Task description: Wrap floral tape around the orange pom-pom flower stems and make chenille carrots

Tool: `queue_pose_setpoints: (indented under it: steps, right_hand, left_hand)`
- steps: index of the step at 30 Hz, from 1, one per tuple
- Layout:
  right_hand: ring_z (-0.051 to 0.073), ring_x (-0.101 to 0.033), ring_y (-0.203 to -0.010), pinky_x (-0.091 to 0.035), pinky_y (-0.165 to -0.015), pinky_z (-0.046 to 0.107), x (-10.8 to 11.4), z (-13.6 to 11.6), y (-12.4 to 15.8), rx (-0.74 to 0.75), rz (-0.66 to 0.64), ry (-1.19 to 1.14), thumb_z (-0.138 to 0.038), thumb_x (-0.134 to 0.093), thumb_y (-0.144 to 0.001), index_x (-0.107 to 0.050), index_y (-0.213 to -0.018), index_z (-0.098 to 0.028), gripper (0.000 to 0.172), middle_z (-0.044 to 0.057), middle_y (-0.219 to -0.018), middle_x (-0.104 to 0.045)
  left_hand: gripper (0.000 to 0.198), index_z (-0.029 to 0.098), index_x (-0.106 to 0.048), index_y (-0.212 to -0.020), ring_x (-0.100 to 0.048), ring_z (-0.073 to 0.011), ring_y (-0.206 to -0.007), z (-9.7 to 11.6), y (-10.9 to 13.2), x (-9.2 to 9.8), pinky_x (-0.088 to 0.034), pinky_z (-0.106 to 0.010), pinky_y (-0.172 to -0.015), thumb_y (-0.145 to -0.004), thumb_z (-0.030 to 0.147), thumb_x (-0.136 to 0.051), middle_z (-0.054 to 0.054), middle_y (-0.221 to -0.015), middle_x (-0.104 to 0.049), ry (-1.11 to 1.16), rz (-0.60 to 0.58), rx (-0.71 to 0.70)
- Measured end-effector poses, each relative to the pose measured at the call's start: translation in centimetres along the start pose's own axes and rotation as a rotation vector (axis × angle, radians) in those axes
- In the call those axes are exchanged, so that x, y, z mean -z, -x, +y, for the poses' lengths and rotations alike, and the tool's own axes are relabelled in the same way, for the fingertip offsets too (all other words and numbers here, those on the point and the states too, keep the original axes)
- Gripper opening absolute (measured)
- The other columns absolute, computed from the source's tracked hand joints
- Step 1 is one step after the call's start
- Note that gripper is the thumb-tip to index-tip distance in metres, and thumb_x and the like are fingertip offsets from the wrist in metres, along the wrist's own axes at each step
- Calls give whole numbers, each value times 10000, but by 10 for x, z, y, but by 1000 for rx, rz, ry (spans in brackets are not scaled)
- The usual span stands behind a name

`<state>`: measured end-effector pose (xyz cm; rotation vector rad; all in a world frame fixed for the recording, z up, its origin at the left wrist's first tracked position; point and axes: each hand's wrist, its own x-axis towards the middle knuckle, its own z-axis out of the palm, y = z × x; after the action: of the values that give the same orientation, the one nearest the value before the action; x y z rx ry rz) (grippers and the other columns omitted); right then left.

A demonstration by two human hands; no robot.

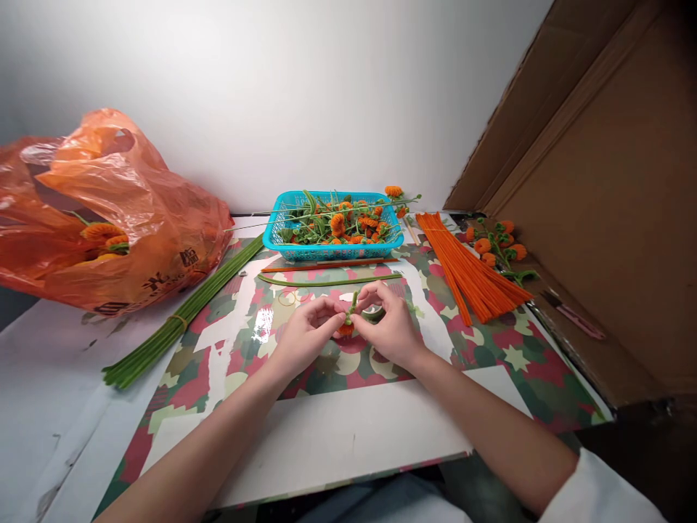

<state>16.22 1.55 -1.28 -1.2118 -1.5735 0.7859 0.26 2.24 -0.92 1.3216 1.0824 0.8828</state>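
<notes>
My left hand (308, 330) and my right hand (384, 323) meet at the middle of the patterned table cover (490, 363). Both pinch a small orange pipe-cleaner pumpkin with a green stem (348, 319) held between their fingertips. The pumpkin's body is mostly hidden by my fingers; the stem sticks up between the hands. Just beyond the hands lie a single green pipe cleaner (327, 281) and a single orange one (327, 266).
A turquoise basket (332, 250) of finished orange pumpkins stands at the back. A bundle of orange pipe cleaners (468, 272) lies to its right, a green bundle (185, 312) at left. An orange plastic bag (109, 211) sits far left, a cardboard wall (610, 218) right.
</notes>
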Motion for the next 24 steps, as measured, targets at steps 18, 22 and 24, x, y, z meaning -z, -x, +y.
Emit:
queue_pose_setpoints:
  steps: [18,22,24]
  right_hand:
    - [173,-660,-831,-496,-767,315,5,10,-4,-76,-48,-131,-191,-632,-719,-494,-929,-233,254,1,-811,-665]
    - [170,-660,-814,-486,-759,308,5,9,-4,-69,-50,-157,-180,-636,-709,-493,-918,-234,259,-9,-802,-663]
    - [168,-656,-796,-476,-757,308,4,8,-4,-81,-55,-166,-177,-639,-701,-485,-921,-236,275,-18,-778,-665]
  left_hand:
    - [333,177,-560,-898,-596,-113,-609,7,1,3,-512,-256,-625,-706,380,-739,10,-707,-638,157,-49,88]
    - [303,183,-568,-894,-590,-100,-600,3,0,5,-500,-234,-624,-724,371,-734,23,-678,-630,236,-78,118]
    - [275,186,-580,-886,-587,-90,-595,-2,-1,7,-500,-222,-627,-734,357,-733,28,-676,-618,297,-120,138]
